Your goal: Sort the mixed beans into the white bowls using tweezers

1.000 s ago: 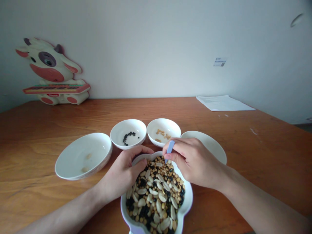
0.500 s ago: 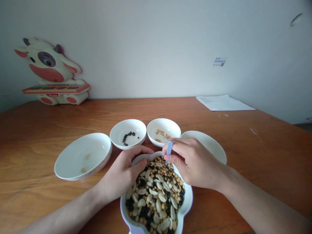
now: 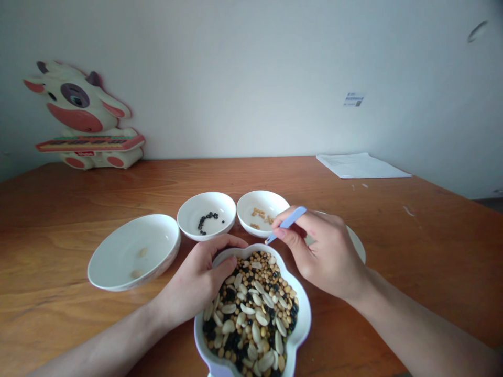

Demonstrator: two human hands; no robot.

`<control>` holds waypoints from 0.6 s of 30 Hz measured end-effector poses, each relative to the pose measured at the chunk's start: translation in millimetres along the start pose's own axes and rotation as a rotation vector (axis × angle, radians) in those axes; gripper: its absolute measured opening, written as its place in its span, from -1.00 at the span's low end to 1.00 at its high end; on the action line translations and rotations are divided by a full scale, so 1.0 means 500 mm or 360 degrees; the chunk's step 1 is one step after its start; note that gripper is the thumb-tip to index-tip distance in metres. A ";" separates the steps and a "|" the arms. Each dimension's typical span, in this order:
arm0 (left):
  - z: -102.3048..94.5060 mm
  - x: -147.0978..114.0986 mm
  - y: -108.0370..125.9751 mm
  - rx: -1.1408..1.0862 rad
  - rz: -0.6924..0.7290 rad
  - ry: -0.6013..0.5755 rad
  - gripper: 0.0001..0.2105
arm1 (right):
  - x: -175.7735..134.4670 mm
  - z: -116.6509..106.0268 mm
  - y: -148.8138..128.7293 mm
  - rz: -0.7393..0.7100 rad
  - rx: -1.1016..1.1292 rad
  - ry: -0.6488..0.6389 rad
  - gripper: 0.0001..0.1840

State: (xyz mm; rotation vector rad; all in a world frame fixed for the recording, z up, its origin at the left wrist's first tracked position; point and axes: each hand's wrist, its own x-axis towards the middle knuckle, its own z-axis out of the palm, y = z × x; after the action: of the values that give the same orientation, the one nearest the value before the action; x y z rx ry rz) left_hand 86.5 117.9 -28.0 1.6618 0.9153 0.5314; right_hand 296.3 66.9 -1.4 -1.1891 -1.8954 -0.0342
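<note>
A pale plain wall (image 3: 236, 78) stands behind a reddish-brown wooden table (image 3: 424, 246). At the table's far left corner sits a white, pink and purple plastic cow toy with a keyboard (image 3: 82, 120). Nearest the person, the white, wavy-edged plastic tray (image 3: 302, 322) holds a mixed layer of legumes. White paper sheets (image 3: 361, 166) lie flat by the wall, right of centre. The wide white glossy bowl (image 3: 113, 246) stands left of the tray, with two blurred pale shapes inside; a white round dish (image 3: 357, 244) is partly hidden behind the right hand (image 3: 322, 251).

That hand is closed in a pinch on a slim lavender-blue tweezers-like tool (image 3: 293, 217). The left hand (image 3: 212, 269) is half curled over the tray's far left edge, thumb inside, fingers outside. Two small white round bowls (image 3: 191, 213) stand side by side beyond the tray.

The tool slants down, its tip just above the tray's far rim. Pale split peanuts (image 3: 261, 317) lie among the tray's legumes. Smaller still are the black beans (image 3: 203, 223) in the left small bowl and tan beans (image 3: 258, 213) in the right one. A tiny pale speck (image 3: 266, 241) shows at the tool's tip, too small to identify.
</note>
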 end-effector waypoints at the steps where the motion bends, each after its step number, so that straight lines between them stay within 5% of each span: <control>1: 0.000 -0.001 0.000 -0.0003 -0.0014 -0.0001 -0.77 | 0.000 0.001 0.003 0.0050 -0.0034 0.0088 -0.91; 6: 0.000 -0.002 -0.005 -0.0019 -0.0036 -0.0011 -0.76 | -0.001 0.006 0.020 0.0279 -0.0171 0.0304 -0.92; 18: 0.000 -0.002 0.000 -0.0011 -0.0058 -0.0003 -0.74 | -0.003 0.010 0.027 0.0345 -0.0245 0.0271 -0.91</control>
State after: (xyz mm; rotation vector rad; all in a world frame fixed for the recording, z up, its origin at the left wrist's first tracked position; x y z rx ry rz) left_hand 85.9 117.2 -28.0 1.6363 0.9397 0.5080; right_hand 303.2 75.3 -11.1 -1.4432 -1.6310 -0.1610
